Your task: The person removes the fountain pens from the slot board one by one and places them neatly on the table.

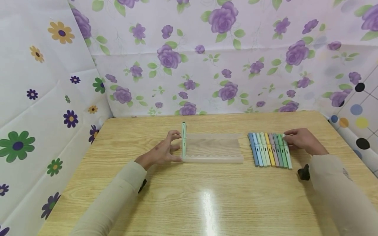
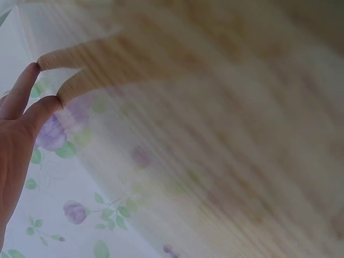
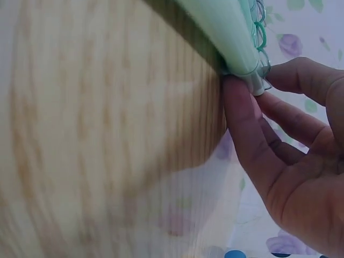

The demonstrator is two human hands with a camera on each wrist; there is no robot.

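Note:
A clear plastic pen rack (image 1: 212, 159) with small notches along its front bar lies in the middle of the table. One pale green pen (image 1: 184, 144) rests in it at the far left end. My left hand (image 1: 163, 149) is at that end, thumb by the front corner and forefinger by the back, with the fingers spread apart. To the right, several capped pens (image 1: 267, 149) in blue, green, yellow and mauve lie side by side. With thumb and fingertips my right hand (image 1: 302, 141) pinches the cap end of the rightmost pen, a pale mint one (image 3: 231, 37).
All of this lies on a light wood-grain table (image 1: 177, 196). Behind it hangs a white sheet with purple flowers (image 1: 221, 59), and another flowered sheet (image 1: 38, 114) covers the left side. Dark wrist devices (image 1: 304, 172) sit under the sleeves.

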